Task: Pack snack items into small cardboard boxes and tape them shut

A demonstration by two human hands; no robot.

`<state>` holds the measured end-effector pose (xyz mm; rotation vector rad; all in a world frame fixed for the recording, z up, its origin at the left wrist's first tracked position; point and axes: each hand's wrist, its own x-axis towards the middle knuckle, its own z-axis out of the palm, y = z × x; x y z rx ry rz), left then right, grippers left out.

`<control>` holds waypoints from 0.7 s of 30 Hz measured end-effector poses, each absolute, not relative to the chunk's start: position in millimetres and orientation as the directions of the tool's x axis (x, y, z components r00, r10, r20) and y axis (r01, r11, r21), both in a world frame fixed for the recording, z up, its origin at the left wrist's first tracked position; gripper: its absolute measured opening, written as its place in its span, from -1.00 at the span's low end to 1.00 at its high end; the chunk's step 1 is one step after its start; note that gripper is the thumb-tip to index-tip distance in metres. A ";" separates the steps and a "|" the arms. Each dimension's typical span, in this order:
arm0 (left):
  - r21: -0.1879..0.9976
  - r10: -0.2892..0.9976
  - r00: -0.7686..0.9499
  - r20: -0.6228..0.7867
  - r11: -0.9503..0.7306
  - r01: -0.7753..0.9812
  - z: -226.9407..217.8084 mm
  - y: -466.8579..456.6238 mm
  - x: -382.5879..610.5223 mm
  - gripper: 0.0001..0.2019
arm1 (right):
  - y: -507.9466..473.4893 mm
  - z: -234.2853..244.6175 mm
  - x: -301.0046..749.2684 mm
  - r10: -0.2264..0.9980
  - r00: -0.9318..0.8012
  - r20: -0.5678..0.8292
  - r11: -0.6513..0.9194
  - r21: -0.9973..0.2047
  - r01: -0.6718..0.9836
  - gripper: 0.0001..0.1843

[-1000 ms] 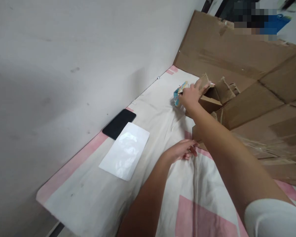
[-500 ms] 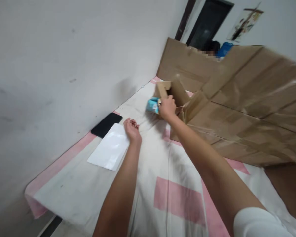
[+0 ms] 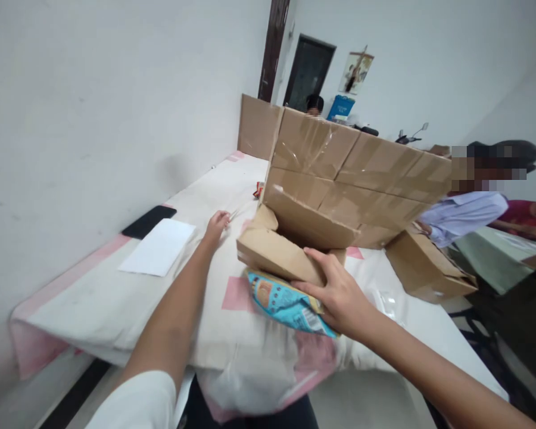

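Note:
My right hand [image 3: 339,293] grips a small brown cardboard box [image 3: 277,254] together with a blue printed packet [image 3: 286,304] pressed under it, near the table's front edge. My left hand [image 3: 216,226] rests on the white and pink tablecloth [image 3: 116,310], fingers loosely curled, holding nothing that I can see. It lies between a white paper sheet [image 3: 159,255] and the box.
A black phone [image 3: 148,221] lies by the wall beside the paper. Large taped cardboard panels [image 3: 352,173] stand across the table. Another cardboard box [image 3: 429,273] sits at the right. Other people sit behind the panels and at the right.
My right hand has pulled the small box and blue packet from the far corner toward the front edge. My left hand slid forward past the paper. The view lifted.

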<state>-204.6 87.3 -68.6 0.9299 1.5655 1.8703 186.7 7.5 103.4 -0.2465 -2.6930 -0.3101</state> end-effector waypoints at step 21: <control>0.735 0.862 -0.413 0.293 0.074 0.674 -84.7 70.5 -173.1 -0.65 | -48.8 39.5 218.5 0.636 -0.715 -0.291 0.760 0.078 0.645 0.06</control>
